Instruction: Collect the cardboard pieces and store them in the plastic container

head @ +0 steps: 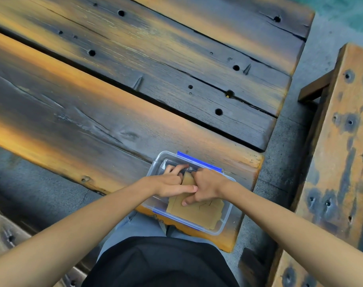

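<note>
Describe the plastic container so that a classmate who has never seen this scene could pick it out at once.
Start at the big dark wooden table and follow its near plank to the right-hand corner. There sits the plastic container, with both hands reaching in onto brown cardboard pieces. It is the only see-through thing there, a clear box with blue clips.
</note>
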`<action>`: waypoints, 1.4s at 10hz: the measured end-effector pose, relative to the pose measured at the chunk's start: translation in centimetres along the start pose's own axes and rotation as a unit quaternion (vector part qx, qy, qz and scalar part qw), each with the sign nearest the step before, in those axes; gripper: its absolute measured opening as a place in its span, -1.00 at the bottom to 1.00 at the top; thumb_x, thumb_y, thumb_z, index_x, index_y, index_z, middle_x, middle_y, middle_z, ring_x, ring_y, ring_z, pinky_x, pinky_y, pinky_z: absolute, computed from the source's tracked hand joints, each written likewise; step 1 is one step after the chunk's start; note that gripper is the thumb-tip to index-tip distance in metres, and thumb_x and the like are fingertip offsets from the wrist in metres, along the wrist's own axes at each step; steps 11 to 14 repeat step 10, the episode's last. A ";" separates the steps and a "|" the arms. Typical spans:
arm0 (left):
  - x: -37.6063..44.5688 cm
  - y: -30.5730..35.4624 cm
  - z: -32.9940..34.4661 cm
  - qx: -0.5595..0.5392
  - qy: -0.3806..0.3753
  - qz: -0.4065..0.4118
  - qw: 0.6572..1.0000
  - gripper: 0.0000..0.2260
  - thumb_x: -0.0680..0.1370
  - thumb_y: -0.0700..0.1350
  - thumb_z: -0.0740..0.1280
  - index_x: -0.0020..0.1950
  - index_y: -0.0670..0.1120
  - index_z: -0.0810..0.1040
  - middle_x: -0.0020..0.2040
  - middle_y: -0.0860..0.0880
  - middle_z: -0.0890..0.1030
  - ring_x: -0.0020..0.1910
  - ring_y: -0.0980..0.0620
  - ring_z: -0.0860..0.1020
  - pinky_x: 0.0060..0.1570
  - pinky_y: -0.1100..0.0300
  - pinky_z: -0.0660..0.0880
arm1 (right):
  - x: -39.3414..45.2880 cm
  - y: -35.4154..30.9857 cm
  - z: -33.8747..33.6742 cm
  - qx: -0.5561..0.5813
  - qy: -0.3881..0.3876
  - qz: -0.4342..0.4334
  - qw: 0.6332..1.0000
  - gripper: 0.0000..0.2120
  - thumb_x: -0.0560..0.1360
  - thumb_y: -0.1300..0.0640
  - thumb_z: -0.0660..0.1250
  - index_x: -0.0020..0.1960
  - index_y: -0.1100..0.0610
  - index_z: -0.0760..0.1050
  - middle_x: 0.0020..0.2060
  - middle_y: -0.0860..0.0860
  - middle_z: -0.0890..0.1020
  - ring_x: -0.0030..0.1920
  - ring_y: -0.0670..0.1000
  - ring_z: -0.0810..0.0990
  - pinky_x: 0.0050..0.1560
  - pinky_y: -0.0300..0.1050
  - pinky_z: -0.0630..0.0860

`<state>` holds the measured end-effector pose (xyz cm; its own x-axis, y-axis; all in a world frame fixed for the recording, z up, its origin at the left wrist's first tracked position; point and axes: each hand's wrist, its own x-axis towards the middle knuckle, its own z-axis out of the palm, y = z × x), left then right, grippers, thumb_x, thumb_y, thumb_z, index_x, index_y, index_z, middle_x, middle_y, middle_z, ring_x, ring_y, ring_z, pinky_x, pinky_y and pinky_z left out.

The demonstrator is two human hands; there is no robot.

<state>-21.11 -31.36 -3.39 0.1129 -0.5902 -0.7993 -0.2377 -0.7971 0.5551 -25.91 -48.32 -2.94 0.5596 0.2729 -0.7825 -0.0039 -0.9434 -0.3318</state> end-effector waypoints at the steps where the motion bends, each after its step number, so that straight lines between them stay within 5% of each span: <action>1: -0.2 -0.4 0.3 0.004 0.011 0.007 1.000 -0.31 0.56 0.41 0.07 -0.08 -0.22 0.56 0.66 0.11 -0.14 0.59 0.03 -0.14 0.52 -0.16 0.07 | -0.1 -0.3 -0.2 0.003 0.003 0.006 1.000 -0.28 0.25 -0.49 0.42 -0.04 0.16 0.58 -0.16 0.05 0.65 -0.16 0.06 0.62 -0.14 -0.01 0.61; 3: 0.1 -0.9 0.2 0.008 0.025 -0.007 1.000 -0.24 0.53 0.44 0.05 0.18 -0.20 0.63 0.65 0.15 -0.14 0.58 0.05 -0.16 0.52 -0.15 0.05 | 0.1 -0.8 -0.8 0.010 -0.007 0.013 1.000 -0.34 0.29 -0.44 0.45 -0.07 0.17 0.60 -0.17 0.07 0.68 -0.14 0.08 0.64 -0.07 0.04 0.63; 7: -0.6 -0.5 0.1 -0.007 0.043 -0.035 0.998 -0.25 0.49 0.46 0.13 0.28 -0.17 0.51 0.67 0.04 -0.09 0.60 -0.06 -0.13 0.51 -0.22 0.08 | -1.0 -1.2 -1.3 0.018 -0.009 0.033 0.999 -0.23 0.25 -0.48 0.45 0.11 0.15 0.54 -0.05 0.06 0.67 -0.04 0.07 0.63 0.03 0.05 0.62; 10: -6.5 0.6 -3.9 0.009 0.101 0.005 0.995 -0.18 0.49 0.27 0.37 0.61 -0.10 0.21 0.58 -0.06 0.19 0.54 -0.06 0.21 0.39 0.11 0.25 | -3.4 -3.0 -5.6 0.007 0.002 0.006 1.000 0.05 0.14 -0.57 0.40 0.42 0.06 0.42 0.14 0.04 0.66 0.09 0.07 0.62 0.14 0.02 0.57; 14: -6.5 0.6 -3.9 0.009 0.101 0.005 0.995 -0.18 0.49 0.27 0.37 0.61 -0.10 0.21 0.58 -0.06 0.19 0.54 -0.06 0.21 0.39 0.11 0.25 | -3.4 -3.0 -5.6 0.007 0.002 0.006 1.000 0.05 0.14 -0.57 0.40 0.42 0.06 0.42 0.14 0.04 0.66 0.09 0.07 0.62 0.14 0.02 0.57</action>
